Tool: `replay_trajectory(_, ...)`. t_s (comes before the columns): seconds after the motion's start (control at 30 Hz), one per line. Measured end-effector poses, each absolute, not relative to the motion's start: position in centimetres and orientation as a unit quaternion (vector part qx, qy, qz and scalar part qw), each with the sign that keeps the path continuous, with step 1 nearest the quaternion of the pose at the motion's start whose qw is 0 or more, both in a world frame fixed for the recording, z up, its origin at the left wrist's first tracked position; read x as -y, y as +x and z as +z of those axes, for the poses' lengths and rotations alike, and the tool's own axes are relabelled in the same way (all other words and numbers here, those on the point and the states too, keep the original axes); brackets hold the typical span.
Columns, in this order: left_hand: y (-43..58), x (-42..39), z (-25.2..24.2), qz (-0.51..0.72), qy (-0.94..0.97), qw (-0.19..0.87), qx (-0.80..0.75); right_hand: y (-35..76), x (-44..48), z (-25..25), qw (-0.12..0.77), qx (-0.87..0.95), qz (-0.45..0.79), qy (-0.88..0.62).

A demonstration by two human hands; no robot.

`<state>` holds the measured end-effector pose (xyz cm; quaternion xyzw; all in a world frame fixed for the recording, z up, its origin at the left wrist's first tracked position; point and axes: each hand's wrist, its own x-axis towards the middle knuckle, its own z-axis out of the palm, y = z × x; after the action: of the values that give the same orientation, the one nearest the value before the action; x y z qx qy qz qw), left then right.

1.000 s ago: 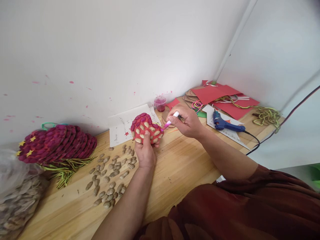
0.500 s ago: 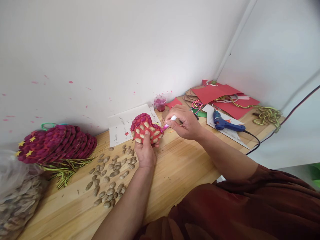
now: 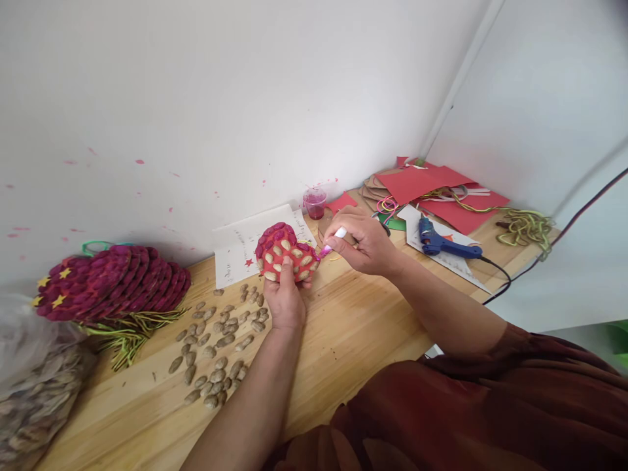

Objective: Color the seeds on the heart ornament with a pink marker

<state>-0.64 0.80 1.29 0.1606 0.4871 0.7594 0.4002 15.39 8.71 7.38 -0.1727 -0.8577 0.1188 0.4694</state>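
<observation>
My left hand (image 3: 284,299) grips the lower edge of a red heart-shaped piece (image 3: 285,252) studded with pale seeds, some of them painted magenta, and holds it upright above the wooden table (image 3: 353,327). My right hand (image 3: 360,241) pinches a small white-handled brush (image 3: 333,240) whose pink tip touches the heart's right edge. Loose pale seeds (image 3: 218,343) lie scattered on the table just left of my left wrist.
A stack of finished magenta hearts (image 3: 112,281) with green-yellow strings lies at the left, beside a clear bag of seeds (image 3: 34,392). A small cup of pink paint (image 3: 314,203), white paper (image 3: 245,245), a blue glue gun (image 3: 444,243), red card sheets (image 3: 432,186) and cords (image 3: 527,226) sit toward the back right.
My right hand has shifted slightly left and down, bringing the brush tip onto the heart's right edge. My left hand and the heart have barely moved.
</observation>
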Motion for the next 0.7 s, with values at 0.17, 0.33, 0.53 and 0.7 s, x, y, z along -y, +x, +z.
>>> replay_trajectory(0.17, -0.84, -0.92, 1.09, 0.76, 0.156, 0.396, -0.491, 15.54, -8.88, 7.35, 0.487, 0.844, 0.123, -0.188)
replay_trajectory(0.33, -1.06, -1.04, 0.68, 0.753, 0.165, 0.393, -0.501, 15.63, -8.96, 7.46, 0.504, 0.825, 0.164, -0.194)
replay_trajectory(0.53, -1.03, -0.92, 0.87, 0.757, 0.156, 0.394, -0.497, 15.51, -9.04, 7.4, 0.498, 0.822, 0.181, -0.207)
replay_trajectory(0.7, -1.01, -0.89, 1.1, 0.759, 0.15, 0.4, -0.491, 15.54, -9.05, 7.4, 0.494, 0.819, 0.196, -0.218)
